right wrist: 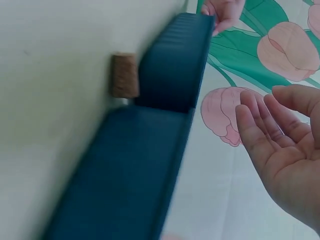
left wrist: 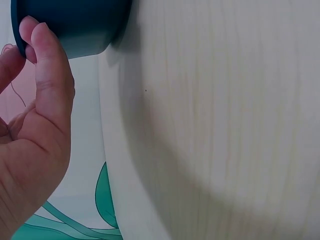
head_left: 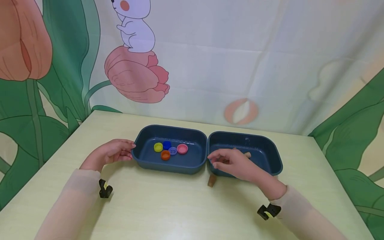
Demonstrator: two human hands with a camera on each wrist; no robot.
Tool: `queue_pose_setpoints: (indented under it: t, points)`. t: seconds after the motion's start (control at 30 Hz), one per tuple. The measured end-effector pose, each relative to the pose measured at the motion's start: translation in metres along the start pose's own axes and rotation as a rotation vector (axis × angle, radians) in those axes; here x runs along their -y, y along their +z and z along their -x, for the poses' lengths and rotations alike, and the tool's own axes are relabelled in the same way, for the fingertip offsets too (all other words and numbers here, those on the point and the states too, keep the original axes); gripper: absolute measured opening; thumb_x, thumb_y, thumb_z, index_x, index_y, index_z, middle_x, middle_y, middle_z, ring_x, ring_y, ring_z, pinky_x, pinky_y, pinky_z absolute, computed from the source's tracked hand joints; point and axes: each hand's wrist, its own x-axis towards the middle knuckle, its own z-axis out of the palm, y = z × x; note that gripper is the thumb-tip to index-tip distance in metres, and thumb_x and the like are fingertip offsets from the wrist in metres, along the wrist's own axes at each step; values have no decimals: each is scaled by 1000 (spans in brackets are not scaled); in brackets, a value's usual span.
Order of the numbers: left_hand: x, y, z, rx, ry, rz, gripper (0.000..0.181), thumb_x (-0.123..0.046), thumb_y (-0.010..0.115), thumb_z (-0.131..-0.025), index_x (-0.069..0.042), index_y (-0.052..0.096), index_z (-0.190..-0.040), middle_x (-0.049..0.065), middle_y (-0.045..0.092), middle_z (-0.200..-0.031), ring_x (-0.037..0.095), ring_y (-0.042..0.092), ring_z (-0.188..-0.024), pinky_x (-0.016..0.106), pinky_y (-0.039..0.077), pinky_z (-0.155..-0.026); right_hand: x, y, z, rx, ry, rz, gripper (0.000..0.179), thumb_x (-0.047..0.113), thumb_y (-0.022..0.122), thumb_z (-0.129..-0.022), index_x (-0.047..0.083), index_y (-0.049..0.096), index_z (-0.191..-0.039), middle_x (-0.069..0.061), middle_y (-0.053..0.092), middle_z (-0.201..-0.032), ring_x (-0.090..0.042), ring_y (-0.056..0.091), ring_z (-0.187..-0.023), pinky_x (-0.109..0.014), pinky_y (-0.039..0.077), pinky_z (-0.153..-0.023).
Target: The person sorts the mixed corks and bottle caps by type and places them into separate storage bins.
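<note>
My left hand [head_left: 115, 151] is at the left end of a dark blue tray [head_left: 168, 168], its thumb and fingertips pinching the rim. In the left wrist view the fingertips [left wrist: 42, 35] meet the tray wall [left wrist: 80, 30]. Inside that tray lie several bottle caps: yellow [head_left: 158, 147], dark blue [head_left: 166, 145], purple [head_left: 172, 151], orange [head_left: 165, 155] and pink [head_left: 182, 149]. My right hand [head_left: 232, 163] hovers over the second blue tray [head_left: 264, 153], fingers loosely bent and holding nothing. Partly behind it, corks [head_left: 247, 155] lie in this tray. One cork [head_left: 211, 180] rests on the table in front.
Both trays stand side by side, ends together, on a pale wood-grain table [head_left: 168, 206]. Behind the table hangs a cloth [head_left: 204, 66] printed with tulips and a white animal. Each sleeve has a black clip [head_left: 105, 189] at the wrist.
</note>
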Motion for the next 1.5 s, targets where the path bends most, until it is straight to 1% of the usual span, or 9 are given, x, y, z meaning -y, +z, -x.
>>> queue_pose_setpoints:
  t: [0.17,0.3,0.57,0.67,0.77,0.93,1.1,1.37,1.5]
  points:
    - [0,0,0,0,0,5,15,-16,50,-107,-5,51,-118,-6,66,-77,5,65,-71,18,62,-73,-7,10,12,3,5,28,25,7,64,-99,1,69,-123,-15,74,-108,-14,68,-95,-20,57,-80]
    - [1,-1,0,3,3,5,15,-16,50,-107,-6,52,-117,-6,67,-78,6,65,-71,19,62,-73,-12,19,18,0,19,96,26,6,64,-98,0,69,-123,-13,75,-107,-14,68,-92,-20,56,-77]
    - [0,-1,2,3,4,6,13,-16,49,-107,-7,53,-116,-6,66,-78,6,65,-72,18,62,-74,-19,37,21,-30,-57,392,30,2,65,-96,2,69,-126,-12,75,-117,-17,70,-90,-20,55,-72]
    - [0,-1,2,5,4,11,13,-16,50,-107,-7,53,-115,-6,67,-78,6,65,-72,18,62,-74,-20,45,20,-31,-80,509,33,2,68,-95,2,69,-128,-12,75,-118,-21,73,-97,-25,59,-75]
    - [1,-1,2,5,4,13,13,-16,50,-107,-7,53,-116,-6,67,-78,6,65,-72,18,62,-74,-19,52,19,-22,-89,594,35,2,70,-93,1,68,-129,-14,74,-122,-27,73,-107,-33,62,-80]
    - [2,0,2,4,1,10,15,-16,49,-107,-6,52,-118,-6,66,-78,6,65,-72,18,61,-74,-20,60,17,6,-44,635,37,-2,68,-93,-2,65,-130,-15,72,-124,-29,71,-112,-38,62,-85]
    - [2,0,2,3,-1,10,16,-17,50,-107,-6,52,-119,-6,66,-78,6,65,-72,18,62,-74,-22,65,12,29,-31,645,34,-5,63,-95,-4,65,-129,-15,72,-121,-29,70,-114,-39,61,-91]
    - [2,0,1,9,6,13,11,-17,50,-107,-8,53,-114,-6,66,-78,6,65,-72,18,61,-74,-22,67,6,18,-24,676,25,-6,64,-95,-2,70,-118,-12,74,-112,-28,71,-108,-37,62,-87]
    - [1,0,1,9,8,7,14,-17,50,-107,-7,53,-116,-7,65,-78,6,65,-72,18,61,-74,-23,67,5,25,-27,681,20,-5,64,-95,1,71,-113,-10,75,-108,-27,71,-105,-36,61,-86]
